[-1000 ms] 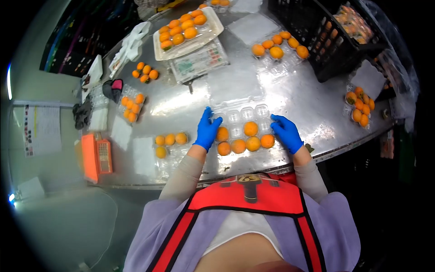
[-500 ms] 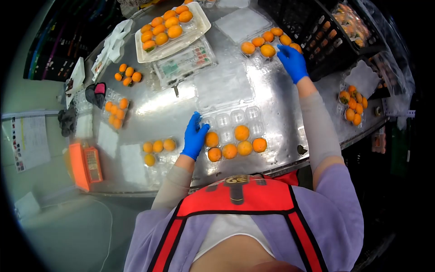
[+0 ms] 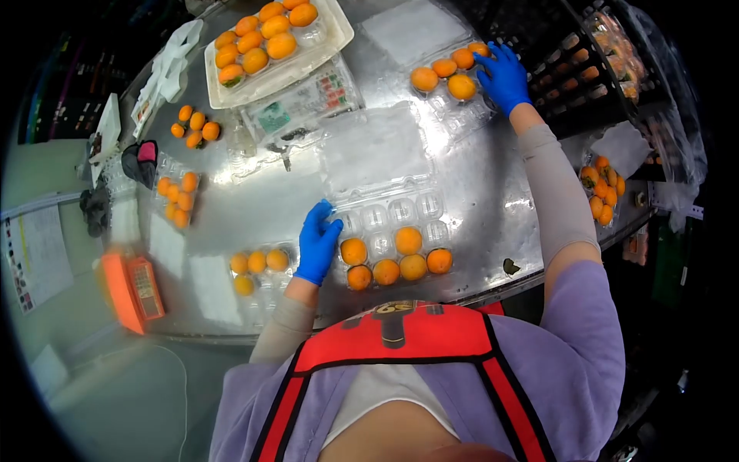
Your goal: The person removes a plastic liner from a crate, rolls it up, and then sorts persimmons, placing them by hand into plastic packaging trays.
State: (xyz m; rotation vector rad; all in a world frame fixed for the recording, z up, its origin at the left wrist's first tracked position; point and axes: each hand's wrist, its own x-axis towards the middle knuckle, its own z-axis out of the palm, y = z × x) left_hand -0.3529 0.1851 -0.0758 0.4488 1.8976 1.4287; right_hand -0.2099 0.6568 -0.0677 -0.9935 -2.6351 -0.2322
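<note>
My left hand (image 3: 317, 245), in a blue glove, rests at the left edge of a clear plastic fruit tray (image 3: 380, 245), its thumb and forefinger apart. Persimmons (image 3: 412, 267) fill the tray's near row, and two more sit behind them; the other cups hold none. Its lid (image 3: 373, 154) lies folded back, away from me. My right hand (image 3: 504, 77), also gloved, reaches over another clear tray at the far right, fingers spread over its right end. Persimmons (image 3: 461, 87) show beside those fingers. What lies under the palm is hidden.
A white tray (image 3: 346, 35) bearing persimmons sits on a scale (image 3: 308, 100). A black crate (image 3: 550, 77) stands beside my right hand. Partly filled packs (image 3: 265, 289) lie to the left, near an orange device (image 3: 123, 289). A dark leaf (image 3: 510, 266) lies near the edge.
My right hand has moved farther away and slightly right, covering persimmons that showed before. The left hand has shifted slightly along the tray's left edge. The whole view has shifted a little.
</note>
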